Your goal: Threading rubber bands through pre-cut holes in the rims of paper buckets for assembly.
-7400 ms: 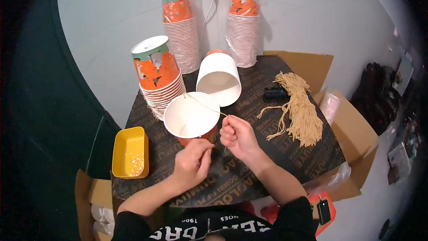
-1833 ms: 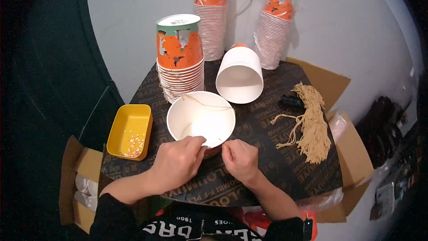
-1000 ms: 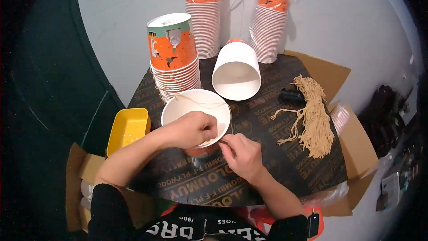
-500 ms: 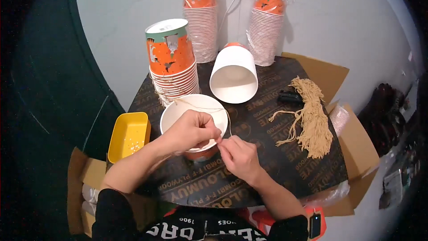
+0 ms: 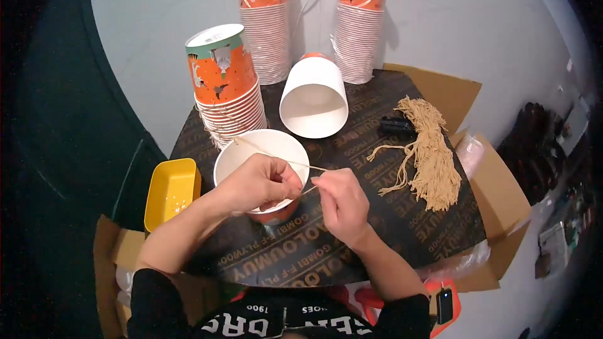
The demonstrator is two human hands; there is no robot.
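Observation:
An open white paper bucket with an orange outside stands upright in front of me. A thin tan string runs from its far left rim across the opening to my right hand, which pinches it just right of the bucket. My left hand is closed over the bucket's near right rim, fingertips together. A short piece of string shows between the two hands, at the left fingertips. The left hand hides part of the opening and the near rim.
Behind the bucket rises a stack of orange buckets with strings; another bucket lies on its side. Two wrapped stacks stand by the wall. A yellow tray is left; a tan string bundle and black object are right.
My right hand has moved away from the left hand, drawing the string taut across the opening. The whole view has shifted slightly, with things now further left.

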